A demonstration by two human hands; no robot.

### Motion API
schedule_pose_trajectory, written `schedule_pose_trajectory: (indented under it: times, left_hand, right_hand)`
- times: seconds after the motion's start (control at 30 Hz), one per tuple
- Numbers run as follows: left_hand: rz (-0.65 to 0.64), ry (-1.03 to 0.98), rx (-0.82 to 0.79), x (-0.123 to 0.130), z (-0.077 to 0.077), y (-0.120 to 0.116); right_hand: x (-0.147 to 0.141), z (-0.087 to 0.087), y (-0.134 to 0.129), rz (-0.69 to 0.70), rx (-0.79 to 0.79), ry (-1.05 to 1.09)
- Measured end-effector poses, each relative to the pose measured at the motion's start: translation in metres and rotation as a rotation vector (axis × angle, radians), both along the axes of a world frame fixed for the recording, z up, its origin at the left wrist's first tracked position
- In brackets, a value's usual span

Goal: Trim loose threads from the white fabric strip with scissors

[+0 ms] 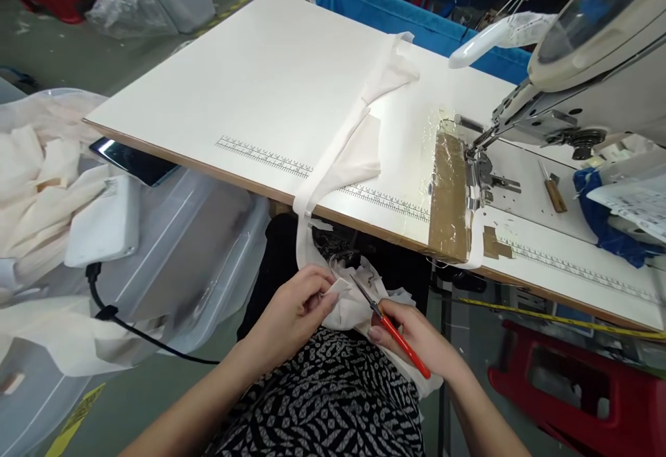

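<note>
My left hand is closed in a pinch on the edge of a piece of white fabric gathered over my lap. In my right hand lies a slim pointed metal tool with a red handle, its tip directed at the fabric by my left fingers. Whether it has one blade or two I cannot tell. A narrow white fabric strip with attached flaps runs across the tabletop, over its front edge and down to my lap.
A white sewing table with printed rulers spans the view; a sewing machine stands at right. A wooden-handled tool lies beside it. At left, a plastic bin holds fabric and a cabled white device. A red stool stands lower right.
</note>
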State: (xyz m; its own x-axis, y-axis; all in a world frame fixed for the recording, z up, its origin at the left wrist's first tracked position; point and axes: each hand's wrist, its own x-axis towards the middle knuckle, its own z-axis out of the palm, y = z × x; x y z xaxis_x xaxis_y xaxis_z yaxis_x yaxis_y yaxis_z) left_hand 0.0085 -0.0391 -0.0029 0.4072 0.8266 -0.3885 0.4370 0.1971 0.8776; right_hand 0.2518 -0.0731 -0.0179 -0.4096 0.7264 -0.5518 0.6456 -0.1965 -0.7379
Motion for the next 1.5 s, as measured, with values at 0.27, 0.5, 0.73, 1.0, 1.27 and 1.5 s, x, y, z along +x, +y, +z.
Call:
schedule_pose_trajectory:
  times: [0.27,0.5,0.73,1.0,1.27,1.5]
  left_hand:
    - [0.084,-0.389,-0.581,0.002,0.000,0.011]
    - [0.121,-0.414,-0.577,-0.003,-0.013,0.009]
    - [0.155,-0.382,-0.558,-0.004,-0.011,0.008]
    - [0.163,-0.399,-0.561,-0.003,-0.011,0.009]
    - [0.154,-0.393,-0.559,-0.003,-0.011,0.009]
    - [0.131,-0.385,-0.579,-0.002,-0.011,0.009]
  right_hand:
    - [0.000,-0.006,0.021,0.128,-0.079,0.094]
    - [-0.002,-0.003,0.025,0.164,-0.184,0.130]
    - [-0.006,0.001,0.025,0.164,-0.101,-0.009]
    - [-0.006,-0.004,0.019,0.181,0.017,-0.129]
    - [-0.009,-0.001,0.015,0.149,0.102,-0.209]
    - [-0.014,0.005,0.018,0.228,0.240,-0.312]
